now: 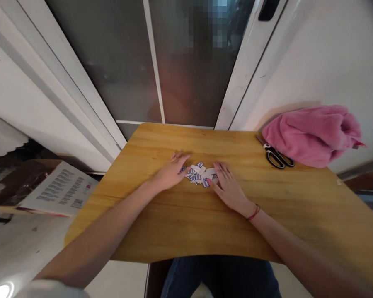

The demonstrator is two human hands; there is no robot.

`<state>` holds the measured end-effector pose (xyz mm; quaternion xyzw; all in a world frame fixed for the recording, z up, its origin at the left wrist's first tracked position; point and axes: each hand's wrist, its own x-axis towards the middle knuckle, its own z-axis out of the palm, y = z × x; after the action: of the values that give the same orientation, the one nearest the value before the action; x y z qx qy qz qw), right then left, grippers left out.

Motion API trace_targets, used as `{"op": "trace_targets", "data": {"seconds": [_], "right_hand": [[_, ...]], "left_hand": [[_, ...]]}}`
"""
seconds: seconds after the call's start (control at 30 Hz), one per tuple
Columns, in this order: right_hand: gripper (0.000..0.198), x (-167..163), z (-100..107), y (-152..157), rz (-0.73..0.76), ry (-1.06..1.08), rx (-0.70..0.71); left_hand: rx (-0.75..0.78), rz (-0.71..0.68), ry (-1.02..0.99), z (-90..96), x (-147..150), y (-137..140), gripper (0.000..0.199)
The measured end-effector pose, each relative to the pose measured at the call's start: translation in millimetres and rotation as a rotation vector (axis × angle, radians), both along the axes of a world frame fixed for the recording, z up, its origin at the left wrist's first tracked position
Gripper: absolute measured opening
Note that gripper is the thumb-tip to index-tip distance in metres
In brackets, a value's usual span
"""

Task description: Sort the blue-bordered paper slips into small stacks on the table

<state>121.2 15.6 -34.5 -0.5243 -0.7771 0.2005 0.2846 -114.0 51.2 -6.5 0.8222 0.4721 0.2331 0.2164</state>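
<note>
A small pile of white paper pieces with blue markings [196,175] lies on the wooden table [174,223]. On the pile's left side rests my left hand [173,170], fingers stretched out and slightly blurred, its thumb reaching the papers. My right hand [230,188], with a red string bracelet at the wrist, lies flat along the right side. Its fingers are extended, and the thumb touches the edge of the pile. The hands stand on either side of the papers, partly covering the outer pieces. Neither hand grips anything that I can see.
Black-handled scissors [278,157] lie at the table's back right, beside a bunched pink plush cloth [313,134]. A glass-paned door [186,82] stands behind the table. To the left, below the tabletop, sits a cardboard box [57,190] with printed text.
</note>
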Motion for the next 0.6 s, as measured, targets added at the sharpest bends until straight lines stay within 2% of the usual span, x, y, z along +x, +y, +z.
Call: {"op": "trace_targets", "data": {"seconds": [0.07, 0.17, 0.27, 0.4, 0.5, 0.6], "right_hand": [[0.073, -15, -3, -4, -0.022, 0.021, -0.001], [0.072, -36, -4, -4, -0.054, 0.102, -0.029], [0.07, -46, -1, -2, -0.055, 0.239, -0.08], [0.059, -37, 2, 3, -0.009, 0.572, -0.232], [0.045, -24, 2, 8, -0.008, 0.789, -0.297], [0.036, -14, 3, 8, -0.015, 0.857, -0.298]], "left_hand": [[0.036, 0.026, 0.152, -9.6, 10, -11, 0.057], [0.006, 0.009, 0.207, -15.6, 34, -19, 0.059], [-0.152, -0.042, 0.03, -13.0, 47, -18, 0.062], [-0.342, -0.141, -0.289, -3.4, 37, -16, 0.064], [-0.305, -0.177, -0.328, 4.0, 27, -21, 0.053], [-0.161, -0.098, -0.288, 6.6, 22, -24, 0.05]]}}
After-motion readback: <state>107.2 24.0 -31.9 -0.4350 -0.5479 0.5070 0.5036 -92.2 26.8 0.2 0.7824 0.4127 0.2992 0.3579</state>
